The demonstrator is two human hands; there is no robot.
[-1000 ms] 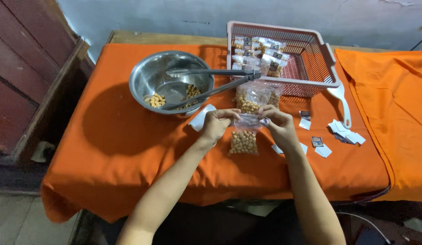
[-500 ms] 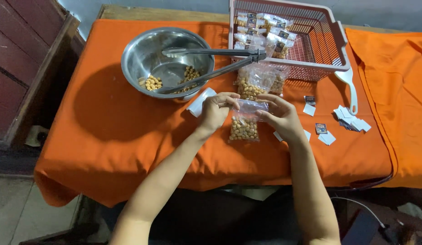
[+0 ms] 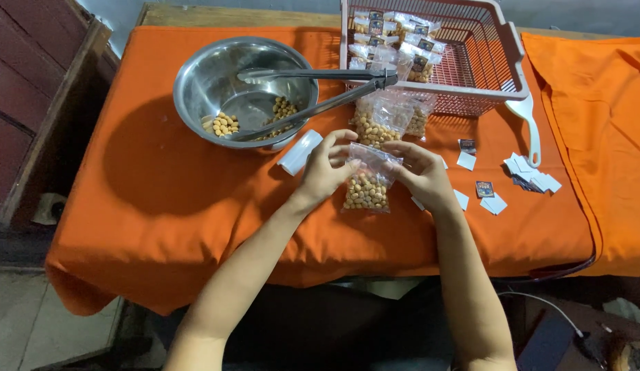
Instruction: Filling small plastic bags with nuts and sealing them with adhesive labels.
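Head view: left hand [image 3: 325, 172] and right hand [image 3: 423, 175], each grip pinching the top of the clear nut bag [image 3: 367, 187] on the orange worktop [image 3: 162, 185]. Bag top now crumpled lower than 0.5 s earlier.

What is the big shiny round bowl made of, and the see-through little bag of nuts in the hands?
The round shiny bowl looks like polished steel: silvery and mirror-like. The small clear bag of nuts, between the left hand and right hand, seems thin glossy plastic: it crinkles and shows the nuts through.
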